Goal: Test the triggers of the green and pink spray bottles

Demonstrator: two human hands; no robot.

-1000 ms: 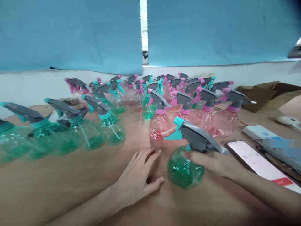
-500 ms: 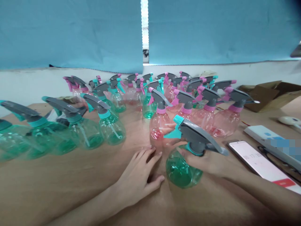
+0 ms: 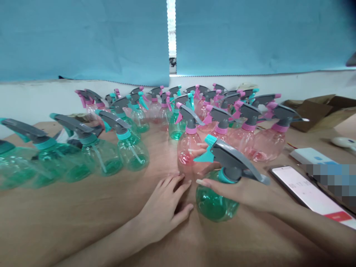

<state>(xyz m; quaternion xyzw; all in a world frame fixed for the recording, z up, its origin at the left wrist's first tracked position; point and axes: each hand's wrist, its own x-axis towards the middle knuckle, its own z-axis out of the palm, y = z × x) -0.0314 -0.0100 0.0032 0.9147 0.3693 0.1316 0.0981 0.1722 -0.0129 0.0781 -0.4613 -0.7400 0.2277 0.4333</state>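
A green spray bottle (image 3: pixel 214 204) with a grey and teal trigger head stands upright on the table in front of me, its nozzle pointing left. My right hand (image 3: pixel 236 193) is around its neck and upper body, the thumb stretched out across the front and the fingers extended behind, partly hidden by the bottle. The hand looks loose, not clenched. Palm down on the table, my left hand (image 3: pixel 167 204) lies just left of this bottle with its fingers apart and nothing in them. Behind the bottle stands a pink spray bottle (image 3: pixel 189 142), which the right fingertips overlap in view.
Green spray bottles (image 3: pixel 101 157) line the left side. Several pink spray bottles (image 3: pixel 267 141) stand at the right, with mixed ones further back. A phone (image 3: pixel 308 193), a white box (image 3: pixel 311 155) and an open cardboard box (image 3: pixel 317 113) lie to the right.
My right thumb has straightened and moved left, away from its bent hold at the bottle's neck. The bottle and my left hand have hardly moved.
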